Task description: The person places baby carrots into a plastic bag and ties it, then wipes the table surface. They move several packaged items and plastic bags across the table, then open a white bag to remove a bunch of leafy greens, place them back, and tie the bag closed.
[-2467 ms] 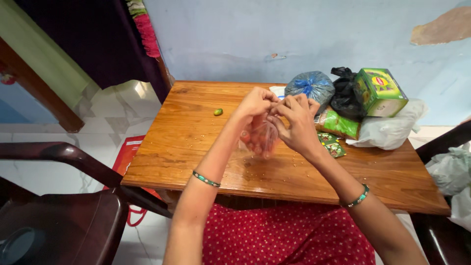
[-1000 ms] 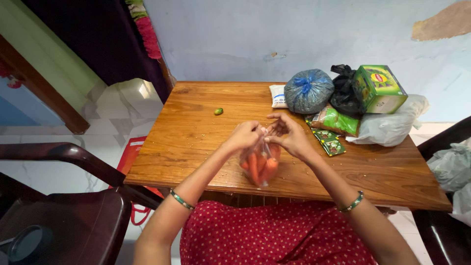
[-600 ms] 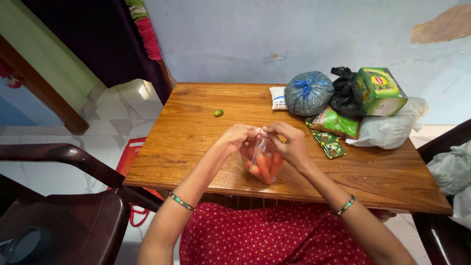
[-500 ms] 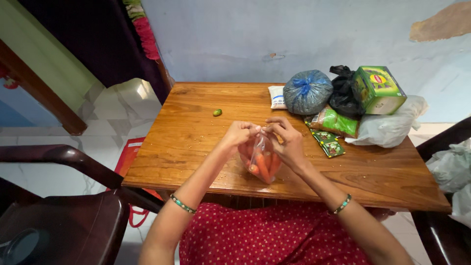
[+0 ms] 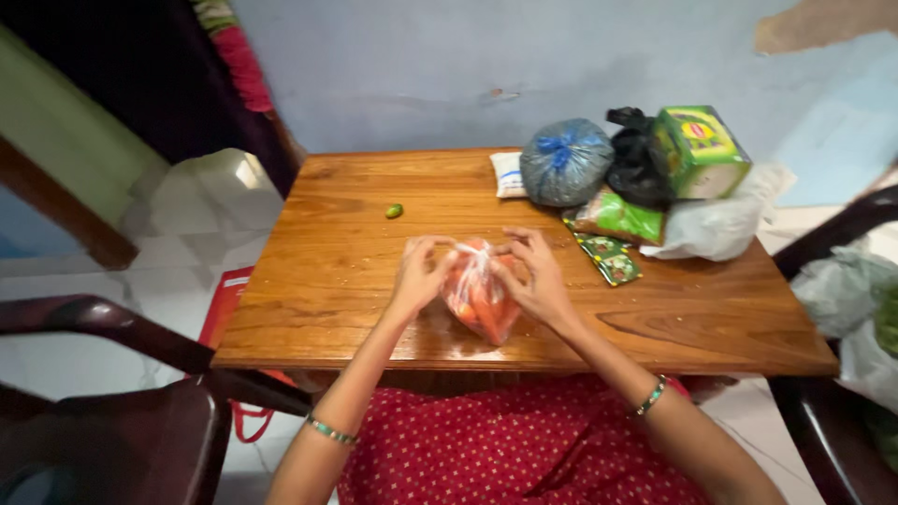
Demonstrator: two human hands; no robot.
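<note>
On table (image 5: 355,281), your left hand (image 5: 418,273) and right hand (image 5: 533,281) pinch the carrot bag (image 5: 475,297) (clear plastic); grip near the top, keep carrots inside.

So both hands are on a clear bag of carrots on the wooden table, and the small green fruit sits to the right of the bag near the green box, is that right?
Not quite. The head view shows the small green fruit to the left of the clear bag of carrots, alone, far from the green box. The rest holds: left hand and right hand both grip the bag on the wooden table.
</note>
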